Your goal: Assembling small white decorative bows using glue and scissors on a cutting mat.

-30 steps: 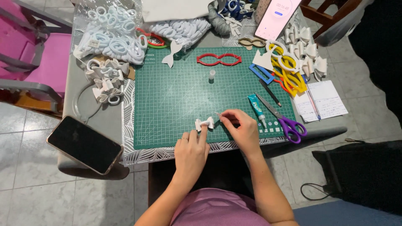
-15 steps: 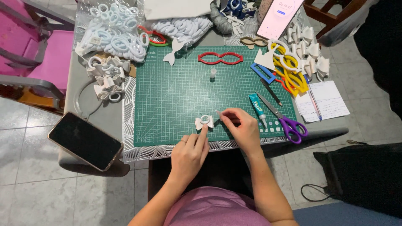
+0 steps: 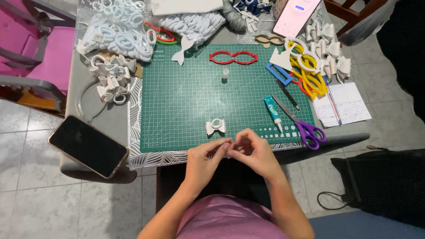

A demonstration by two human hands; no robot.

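Note:
A small white bow with a ring on top point(image 3: 216, 126) lies on the green cutting mat point(image 3: 186, 102) near its front edge. My left hand point(image 3: 204, 160) and my right hand point(image 3: 253, 152) meet fingertip to fingertip at the mat's front edge, just below and right of the bow, apart from it. The fingers pinch together around something too small to make out. A glue tube point(image 3: 273, 111) and purple-handled scissors point(image 3: 303, 125) lie on the mat to the right of my right hand.
A black phone point(image 3: 87, 145) lies at the table's left front corner. Heaps of white and pale blue bows point(image 3: 116, 35) fill the back left. Red glasses-shaped frame point(image 3: 233, 56), yellow frames point(image 3: 307, 71), a notepad point(image 3: 343, 104) and a second phone point(image 3: 295, 13) sit at the back and right.
Both hands have let go of the white bow and pulled back towards me to the mat's front edge, where their fingertips now meet. The bow stays on the mat.

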